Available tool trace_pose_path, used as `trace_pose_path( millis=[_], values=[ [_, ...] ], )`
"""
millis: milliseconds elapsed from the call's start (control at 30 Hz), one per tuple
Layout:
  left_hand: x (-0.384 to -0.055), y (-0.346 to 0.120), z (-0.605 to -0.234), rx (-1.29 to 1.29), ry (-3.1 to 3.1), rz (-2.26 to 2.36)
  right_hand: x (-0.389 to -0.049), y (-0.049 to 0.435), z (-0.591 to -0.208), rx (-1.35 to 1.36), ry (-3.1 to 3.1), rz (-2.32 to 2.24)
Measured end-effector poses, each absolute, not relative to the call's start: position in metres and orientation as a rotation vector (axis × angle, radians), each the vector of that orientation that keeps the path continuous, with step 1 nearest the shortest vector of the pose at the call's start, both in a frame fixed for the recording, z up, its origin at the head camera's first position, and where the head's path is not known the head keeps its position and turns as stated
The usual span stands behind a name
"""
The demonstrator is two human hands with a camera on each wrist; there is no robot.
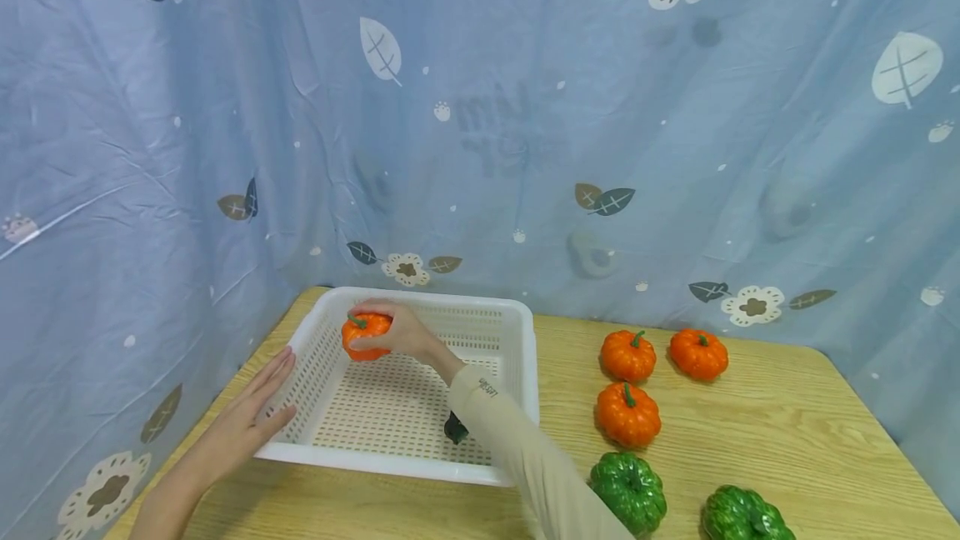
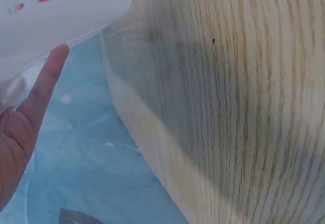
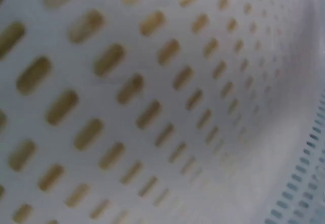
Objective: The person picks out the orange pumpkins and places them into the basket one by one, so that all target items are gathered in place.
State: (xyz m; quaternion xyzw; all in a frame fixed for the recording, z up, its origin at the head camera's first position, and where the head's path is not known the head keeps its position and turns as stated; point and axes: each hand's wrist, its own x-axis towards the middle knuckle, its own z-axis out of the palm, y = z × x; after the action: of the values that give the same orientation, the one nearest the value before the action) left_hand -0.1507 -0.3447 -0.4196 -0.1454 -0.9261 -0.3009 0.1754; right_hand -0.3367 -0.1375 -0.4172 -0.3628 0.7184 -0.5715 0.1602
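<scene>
An orange pumpkin [image 1: 363, 338] with a green stem is in the far left corner of the white perforated basket [image 1: 405, 471]. My right hand [image 1: 397, 332] reaches in over the basket and grips that pumpkin, fingers behind it and thumb in front. Against the basket's left wall rests my left hand [image 1: 251, 402], its fingers straight. In the left wrist view one finger [image 2: 48, 82] of it touches the basket's outer side [image 2: 66, 16]. The right wrist view shows only the perforated basket [image 3: 167, 97], without the hand or pumpkin.
Right of the basket on the wooden table [image 1: 787, 423] are orange pumpkins [image 1: 628, 355], [image 1: 699, 354], [image 1: 628, 415] and green pumpkins [image 1: 628, 492], [image 1: 745, 515]. A small dark object [image 1: 454, 428] shows beside the right forearm. A blue patterned curtain [image 1: 480, 148] hangs behind and left.
</scene>
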Motion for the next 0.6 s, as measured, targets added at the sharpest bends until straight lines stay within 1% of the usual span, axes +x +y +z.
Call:
trace_pose_path(
  millis=[267, 500, 600],
  values=[
    [-0.149, -0.344, -0.423, -0.422, -2.607, -0.829, -0.339, -0.134, -0.431, -0.989, 1.986, -1.610],
    [-0.150, -0.345, -0.421, -0.419, -2.609, -0.822, -0.338, -0.131, -0.435, -0.997, 2.133, -1.369],
    [-0.151, -0.345, -0.421, -0.420, -2.605, -0.818, -0.337, -0.132, -0.436, -0.974, 2.114, -1.335]
  ],
)
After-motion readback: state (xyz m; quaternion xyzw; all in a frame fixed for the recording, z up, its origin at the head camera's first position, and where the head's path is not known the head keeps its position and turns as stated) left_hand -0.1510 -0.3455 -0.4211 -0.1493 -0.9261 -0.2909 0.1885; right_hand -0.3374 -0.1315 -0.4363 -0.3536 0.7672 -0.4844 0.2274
